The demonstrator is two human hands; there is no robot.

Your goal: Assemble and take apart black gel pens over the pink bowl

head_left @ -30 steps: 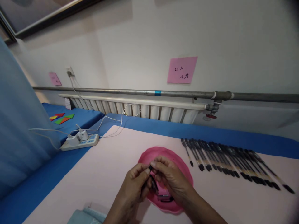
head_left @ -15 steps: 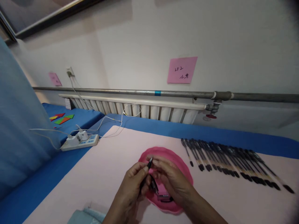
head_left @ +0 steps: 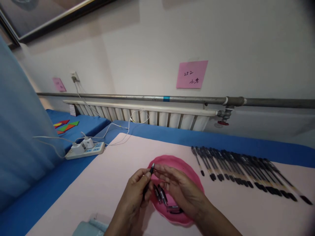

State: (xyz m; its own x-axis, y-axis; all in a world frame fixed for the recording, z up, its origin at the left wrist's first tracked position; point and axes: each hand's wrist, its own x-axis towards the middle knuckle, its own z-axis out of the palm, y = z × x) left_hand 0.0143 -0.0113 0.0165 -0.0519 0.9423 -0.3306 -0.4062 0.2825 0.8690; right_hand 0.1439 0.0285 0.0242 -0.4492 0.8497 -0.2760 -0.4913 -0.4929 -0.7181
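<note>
My left hand (head_left: 135,193) is closed around a black pen (head_left: 152,168), whose silvery pointed tip sticks up past the thumb. The pen's lower part is hidden in the fingers. Over the pink scalloped plate (head_left: 198,178), my right hand (head_left: 183,188) has its fingers stretched out near the pen tip, with nothing visible in it. Several short dark pieces that look like pen caps (head_left: 162,195) lie in the plate, below and between my hands. To the right, a row of black pens (head_left: 231,165) lies side by side on the pink sheet (head_left: 98,186).
A power strip (head_left: 86,151) with white plugs and cables stands at the left. Beyond it are colored flat shapes (head_left: 69,126) on a blue surface. A folded light-blue cloth (head_left: 90,227) lies at the near edge. A radiator (head_left: 152,116) and pipe run along the wall.
My left hand has shifted slightly left with the pen, away from the right hand's fingers. More of the dark pieces in the plate now show. The right fingers have straightened.
</note>
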